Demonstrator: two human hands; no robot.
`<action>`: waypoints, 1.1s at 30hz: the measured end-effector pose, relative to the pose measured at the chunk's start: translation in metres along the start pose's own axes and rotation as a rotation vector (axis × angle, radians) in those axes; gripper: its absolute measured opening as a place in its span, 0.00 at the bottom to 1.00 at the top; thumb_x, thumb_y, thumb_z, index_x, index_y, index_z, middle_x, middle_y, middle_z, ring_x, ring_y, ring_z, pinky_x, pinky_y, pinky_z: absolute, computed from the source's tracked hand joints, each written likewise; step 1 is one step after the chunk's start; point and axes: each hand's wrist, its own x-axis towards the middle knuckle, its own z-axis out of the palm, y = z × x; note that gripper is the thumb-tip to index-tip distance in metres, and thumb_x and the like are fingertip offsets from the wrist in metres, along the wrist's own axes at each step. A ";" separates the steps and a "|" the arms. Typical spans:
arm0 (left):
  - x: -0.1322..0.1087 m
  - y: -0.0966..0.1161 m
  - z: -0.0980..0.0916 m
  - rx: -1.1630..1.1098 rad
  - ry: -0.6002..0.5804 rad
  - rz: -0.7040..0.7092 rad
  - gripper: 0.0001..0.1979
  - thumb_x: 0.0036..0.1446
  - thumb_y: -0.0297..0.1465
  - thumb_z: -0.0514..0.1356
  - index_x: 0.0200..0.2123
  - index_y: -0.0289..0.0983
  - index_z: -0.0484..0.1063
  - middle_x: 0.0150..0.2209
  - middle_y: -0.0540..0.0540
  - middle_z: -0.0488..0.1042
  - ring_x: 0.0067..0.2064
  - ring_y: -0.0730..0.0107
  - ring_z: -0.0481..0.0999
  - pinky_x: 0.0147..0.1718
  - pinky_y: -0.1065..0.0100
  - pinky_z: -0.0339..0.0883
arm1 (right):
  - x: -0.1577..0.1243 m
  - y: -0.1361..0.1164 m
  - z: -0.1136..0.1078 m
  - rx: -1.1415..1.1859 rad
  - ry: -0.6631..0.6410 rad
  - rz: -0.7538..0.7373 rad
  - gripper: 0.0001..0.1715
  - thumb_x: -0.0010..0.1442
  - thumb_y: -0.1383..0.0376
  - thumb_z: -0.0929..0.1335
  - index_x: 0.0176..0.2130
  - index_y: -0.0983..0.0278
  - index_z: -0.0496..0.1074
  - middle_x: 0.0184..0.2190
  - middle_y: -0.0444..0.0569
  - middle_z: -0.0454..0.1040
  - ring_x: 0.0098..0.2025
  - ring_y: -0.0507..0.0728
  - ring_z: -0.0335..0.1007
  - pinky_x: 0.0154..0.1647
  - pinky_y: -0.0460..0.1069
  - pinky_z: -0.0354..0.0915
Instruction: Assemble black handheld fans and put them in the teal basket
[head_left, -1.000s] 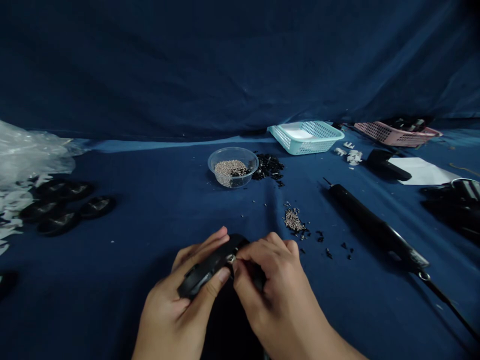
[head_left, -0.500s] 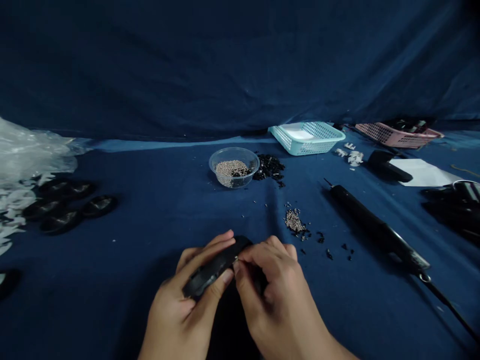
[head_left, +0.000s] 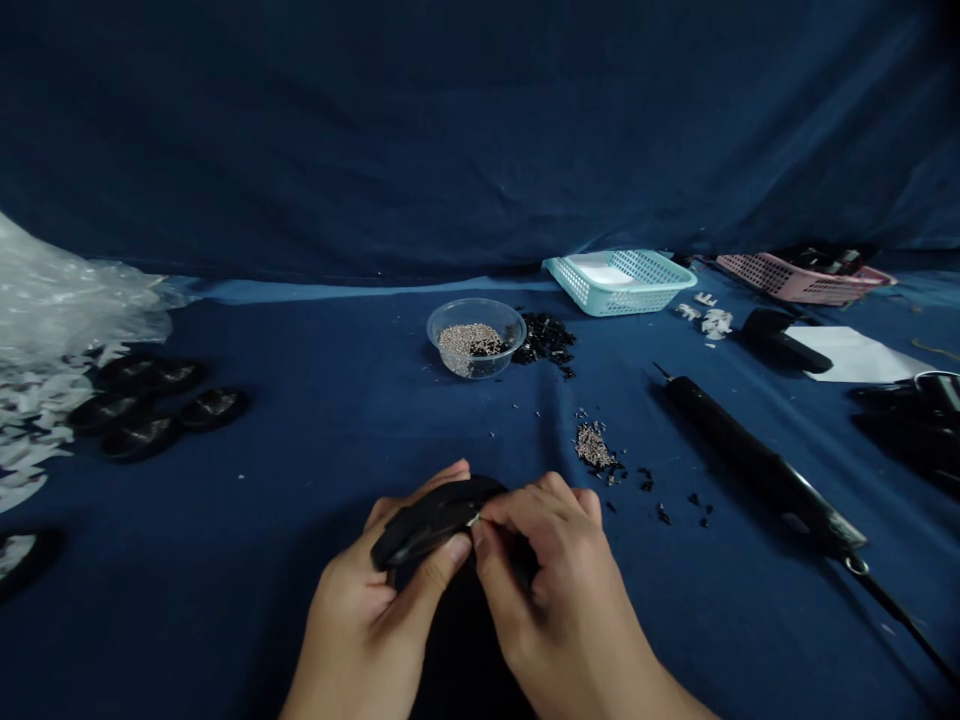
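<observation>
My left hand (head_left: 375, 590) is closed round a rounded black plastic part (head_left: 427, 525), fingers behind it and thumb on the near side. The part is tilted, its edge toward me. At its right end, my right hand (head_left: 555, 560) pinches a tiny shiny piece (head_left: 474, 519) between thumb and forefinger, against the part's edge. The piece is too small to tell its kind. Beyond my hands lie a pile of small metal screws (head_left: 592, 446) and scattered black bits (head_left: 661, 513). Farther back, a clear plastic bowl (head_left: 476, 345) holds many more screws and some black pieces.
To the right lies a black electric screwdriver (head_left: 757, 460) with its cord. A turquoise basket (head_left: 630, 300) and a pink basket (head_left: 810, 290) stand at the back. Small black parts (head_left: 547, 338) adjoin the bowl. Round black parts (head_left: 142, 435), white pieces (head_left: 37, 420) and plastic wrap (head_left: 67, 290) are leftward.
The black part has turned slightly in my left hand, showing more of its broad face. My right hand keeps its pinch at the edge. The whole view has shifted slightly.
</observation>
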 end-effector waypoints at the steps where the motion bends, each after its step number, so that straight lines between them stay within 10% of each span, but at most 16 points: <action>1: -0.001 -0.001 0.000 -0.017 0.001 -0.017 0.15 0.55 0.40 0.63 0.48 0.49 0.76 0.49 0.53 0.78 0.52 0.66 0.77 0.50 0.74 0.71 | 0.000 0.000 0.000 -0.004 -0.004 0.003 0.10 0.57 0.69 0.63 0.27 0.62 0.71 0.24 0.43 0.72 0.31 0.56 0.62 0.35 0.53 0.49; 33: 0.001 -0.011 0.002 -0.202 0.174 -0.123 0.19 0.53 0.37 0.67 0.49 0.42 0.76 0.53 0.49 0.77 0.57 0.57 0.72 0.56 0.64 0.67 | -0.001 -0.002 -0.001 0.012 0.075 0.030 0.09 0.60 0.68 0.65 0.31 0.60 0.73 0.28 0.43 0.76 0.34 0.57 0.66 0.37 0.53 0.51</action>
